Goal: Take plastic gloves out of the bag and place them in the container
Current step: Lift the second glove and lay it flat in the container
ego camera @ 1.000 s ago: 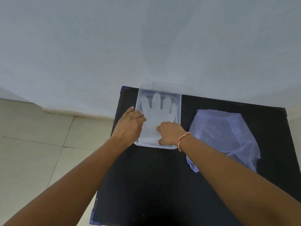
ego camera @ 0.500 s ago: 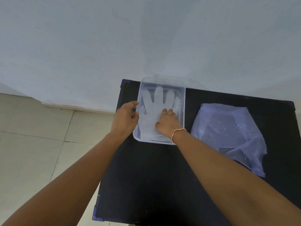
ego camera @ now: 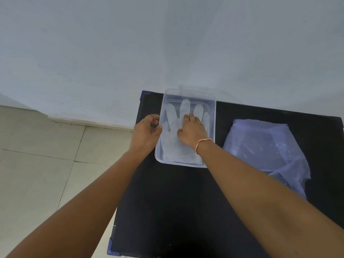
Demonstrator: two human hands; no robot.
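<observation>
A clear rectangular plastic container (ego camera: 212, 108) stands at the back of the black table, against the wall. A translucent white plastic glove (ego camera: 172, 146) lies flat inside it, fingers toward the wall. My right hand (ego camera: 191, 130), a red-and-white thread at its wrist, rests palm-down on the glove with fingers spread, pressing it. My left hand (ego camera: 146, 131) curls around the container's left rim. The crumpled bluish plastic bag (ego camera: 266, 149) lies flat to the container's right; what it holds cannot be made out.
The black table (ego camera: 176, 211) has blue corner caps and ends at its left edge over a tiled floor (ego camera: 46, 164). A pale wall (ego camera: 167, 43) rises right behind the table.
My right hand has slid forward along the glove from its cuff to its fingers. My left hand has shifted forward along the container's left rim and closed around it.
</observation>
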